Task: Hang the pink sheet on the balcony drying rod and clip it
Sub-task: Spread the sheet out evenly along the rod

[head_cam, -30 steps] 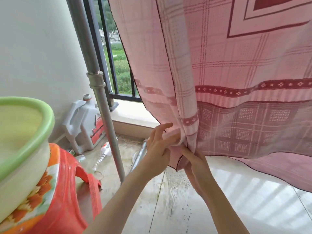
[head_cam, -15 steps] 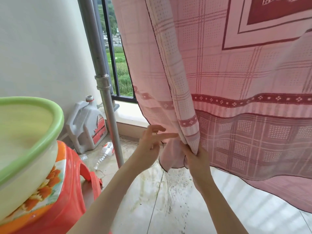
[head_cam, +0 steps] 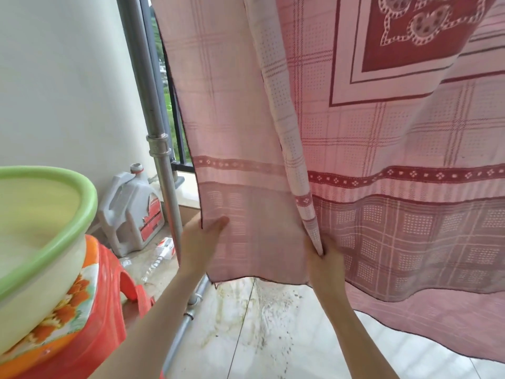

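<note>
Pink sheet [head_cam: 382,149] hanging, lower edge held by both hands.
Left hand [head_cam: 200,242] grip pinches the side hem; right hand [head_cam: 323,265] grip holds a fold.

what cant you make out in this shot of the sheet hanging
- Drying rod and any clips: head view, cut off by the top edge above the pink sheet.
- Left hand fingers: behind the sheet's side edge; only the thumb shows.
- Right hand grip: fingertips buried in the fold.
- Jug label: too small to read.
</note>
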